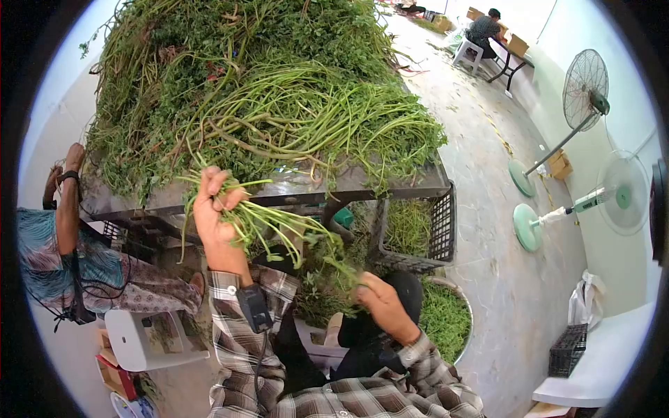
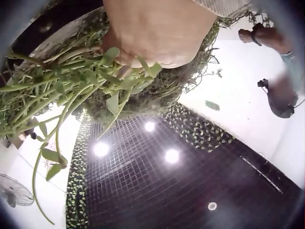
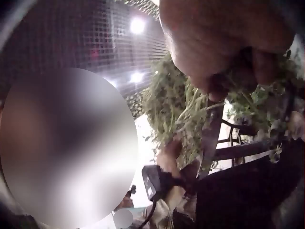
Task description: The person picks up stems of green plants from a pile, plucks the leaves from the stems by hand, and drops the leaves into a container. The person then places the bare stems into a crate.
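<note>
My left hand [image 1: 221, 226] grips a bunch of leafy green stems [image 1: 282, 221] in front of the table's near edge, with the stems fanning out to the right. Lower and to the right, my right hand [image 1: 387, 304] has its fingers curled at the leafy tips [image 1: 340, 268] that trail from the bunch. Seen from the left wrist, stems and small leaves [image 2: 71, 90] stick out past the hand. In the right wrist view, leafy sprigs [image 3: 257, 105] hang beneath the curled fingers, which partly hide them.
A large heap of greens [image 1: 265, 90] covers the dark table [image 1: 279, 191]. Below it stand a black crate [image 1: 442, 226] of stems and a round tub [image 1: 468, 317] of leafy tips. Another person [image 1: 70, 237] is at the left, near a white stool [image 1: 143, 341]. Fans [image 1: 527, 226] stand at the right.
</note>
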